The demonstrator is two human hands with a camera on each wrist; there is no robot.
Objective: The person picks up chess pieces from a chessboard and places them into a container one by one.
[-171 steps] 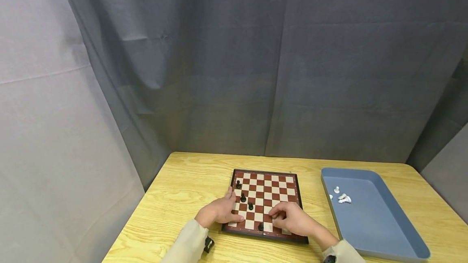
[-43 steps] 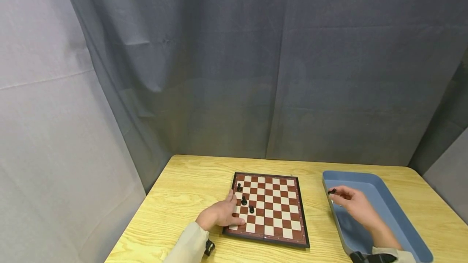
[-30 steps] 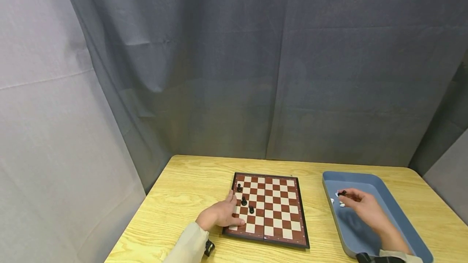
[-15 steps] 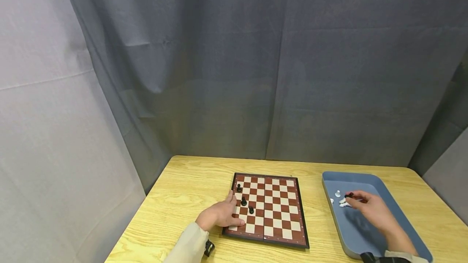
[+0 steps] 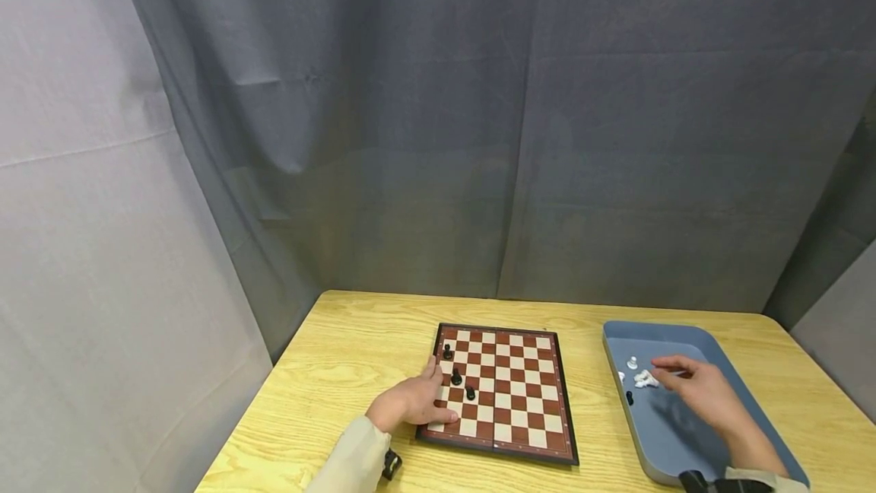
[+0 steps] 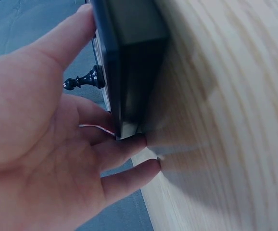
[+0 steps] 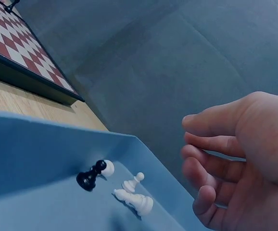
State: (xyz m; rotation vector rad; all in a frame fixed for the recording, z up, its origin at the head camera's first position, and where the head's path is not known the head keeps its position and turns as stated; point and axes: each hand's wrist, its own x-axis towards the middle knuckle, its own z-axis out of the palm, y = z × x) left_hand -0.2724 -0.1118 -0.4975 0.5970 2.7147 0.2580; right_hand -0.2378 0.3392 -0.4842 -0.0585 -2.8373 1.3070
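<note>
The chessboard lies flat on the bench, its smooth top chequered in red-brown and cream inside a dark frame, with a seam down the middle. The bench is pale yellow with streaky wood grain. Three small black pieces sit along the board's left side. The left hand rests spread over that side, thumb on top near the closer corner, fingers along the rim.

The right hand hangs over the blue tray, thumb and loosely bent fingers a narrow gap apart, holding nothing. The tray is matt, with raised walls and rounded corners.

The right wrist view shows what the head view barely resolves: a glossy black pawn in the tray, round-headed on a flared base, partly covering a white piece. Nearby are a white pawn and a touching white cluster. Whether the black pawn stands or lies, I cannot tell.

The left wrist view alone reveals the board's thick, dark side and two fingertips reaching down to the wood.

Grey curtain cloth hangs creased behind, with paler cloth at left; cream sleeves cover both forearms.
</note>
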